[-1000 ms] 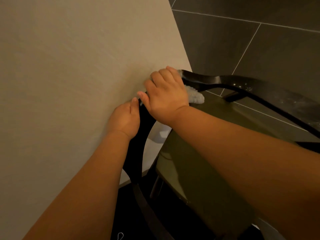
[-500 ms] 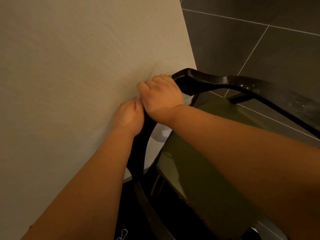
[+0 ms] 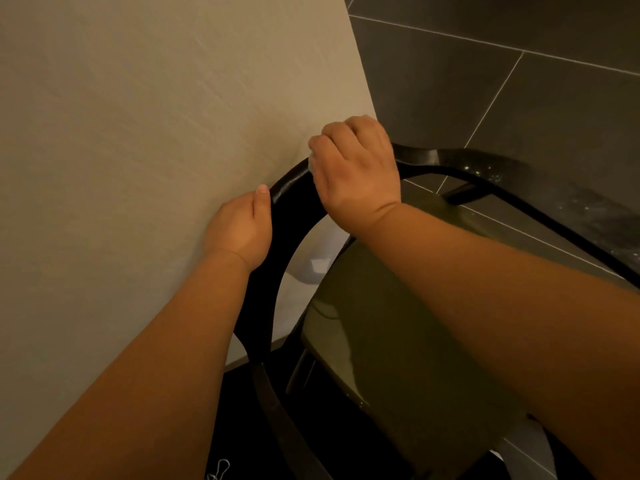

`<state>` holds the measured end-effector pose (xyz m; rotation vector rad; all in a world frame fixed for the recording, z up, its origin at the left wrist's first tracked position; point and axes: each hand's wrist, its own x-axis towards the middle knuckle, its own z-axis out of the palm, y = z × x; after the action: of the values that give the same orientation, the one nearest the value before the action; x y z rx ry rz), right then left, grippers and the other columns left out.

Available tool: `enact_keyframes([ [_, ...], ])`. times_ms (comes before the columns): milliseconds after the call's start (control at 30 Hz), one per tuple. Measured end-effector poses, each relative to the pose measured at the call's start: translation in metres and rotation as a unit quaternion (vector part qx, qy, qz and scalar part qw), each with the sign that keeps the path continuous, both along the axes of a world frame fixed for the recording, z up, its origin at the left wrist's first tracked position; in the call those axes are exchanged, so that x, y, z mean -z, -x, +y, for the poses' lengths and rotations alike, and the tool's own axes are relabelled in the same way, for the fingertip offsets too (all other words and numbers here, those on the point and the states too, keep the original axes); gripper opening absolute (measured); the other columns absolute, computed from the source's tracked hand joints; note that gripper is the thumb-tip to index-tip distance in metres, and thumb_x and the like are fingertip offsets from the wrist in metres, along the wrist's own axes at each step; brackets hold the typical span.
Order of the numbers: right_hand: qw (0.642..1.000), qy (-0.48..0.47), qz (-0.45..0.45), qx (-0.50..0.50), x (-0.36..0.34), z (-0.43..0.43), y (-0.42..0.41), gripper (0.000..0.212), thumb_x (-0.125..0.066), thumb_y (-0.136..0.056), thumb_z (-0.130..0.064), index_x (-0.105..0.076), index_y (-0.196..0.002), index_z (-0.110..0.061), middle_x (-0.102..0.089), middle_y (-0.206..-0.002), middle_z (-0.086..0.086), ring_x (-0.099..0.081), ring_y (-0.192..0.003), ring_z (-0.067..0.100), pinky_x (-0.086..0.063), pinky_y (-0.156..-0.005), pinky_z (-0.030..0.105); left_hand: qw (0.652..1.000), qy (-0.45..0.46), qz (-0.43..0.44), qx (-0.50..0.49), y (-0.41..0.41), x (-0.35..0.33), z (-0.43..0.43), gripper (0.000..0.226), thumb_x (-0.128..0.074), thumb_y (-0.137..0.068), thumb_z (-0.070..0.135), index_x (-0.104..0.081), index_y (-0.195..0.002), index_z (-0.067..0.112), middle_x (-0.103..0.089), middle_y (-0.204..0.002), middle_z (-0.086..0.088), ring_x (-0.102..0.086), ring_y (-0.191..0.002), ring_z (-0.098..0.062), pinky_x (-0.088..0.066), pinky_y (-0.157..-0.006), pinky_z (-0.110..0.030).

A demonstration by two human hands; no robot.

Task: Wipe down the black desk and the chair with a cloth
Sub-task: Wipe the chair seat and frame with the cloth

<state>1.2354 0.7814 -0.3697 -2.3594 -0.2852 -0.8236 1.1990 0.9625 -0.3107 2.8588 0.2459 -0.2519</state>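
A pale wall (image 3: 138,150) fills the left. The left hand (image 3: 240,228) grips the black curved chair (image 3: 287,216) back, fingers wrapped behind it. Just right, the right hand (image 3: 356,168) is closed over the rail, pressing a cloth (image 3: 311,164) that barely peeks out past its fingers. The olive seat (image 3: 398,341) lies below them.
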Motion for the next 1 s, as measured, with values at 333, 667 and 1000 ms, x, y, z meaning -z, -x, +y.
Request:
enact_keyframes([
  [333, 0.944, -0.205, 0.239, 0.096, -0.009, -0.021, 0.001, 0.037, -0.028, -0.107, -0.034, -0.06, -0.101, -0.018, -0.06, -0.095, -0.001, -0.054, -0.087, 0.018, -0.05, -0.081, 0.044, 1.0, -0.012, 0.015, -0.019, -0.003, -0.003, -0.005, 0.056, -0.023, -0.113, 0.042, -0.058, -0.08, 0.013, -0.069, -0.094, -0.025, -0.064, -0.089, -0.04, -0.049, -0.078, -0.045],
  [667, 0.959, -0.05, 0.272, 0.068, 0.036, -0.065, 0.005, 0.043, -0.022, -0.108, -0.038, -0.061, -0.116, -0.022, -0.061, -0.104, -0.002, -0.058, -0.105, 0.021, -0.022, -0.125, 0.045, 0.992, -0.021, 0.057, 0.112, -0.067, -0.008, -0.082, 0.064, -0.02, -0.114, 0.042, -0.049, -0.063, 0.016, -0.05, -0.067, -0.003, -0.051, -0.069, -0.029, -0.034, -0.07, -0.035],
  [1000, 0.958, -0.035, 0.282, -0.034, 0.023, -0.056, 0.022, 0.068, -0.035, -0.104, -0.052, -0.029, -0.157, -0.01, -0.041, -0.154, 0.01, -0.03, -0.147, 0.027, -0.003, -0.128, 0.045, 0.983, -0.117, 0.011, 0.138, -0.075, 0.002, -0.097, 0.069, -0.019, -0.113, 0.044, -0.072, -0.094, 0.003, -0.07, -0.102, -0.027, -0.06, -0.09, -0.041, -0.036, -0.074, -0.038],
])
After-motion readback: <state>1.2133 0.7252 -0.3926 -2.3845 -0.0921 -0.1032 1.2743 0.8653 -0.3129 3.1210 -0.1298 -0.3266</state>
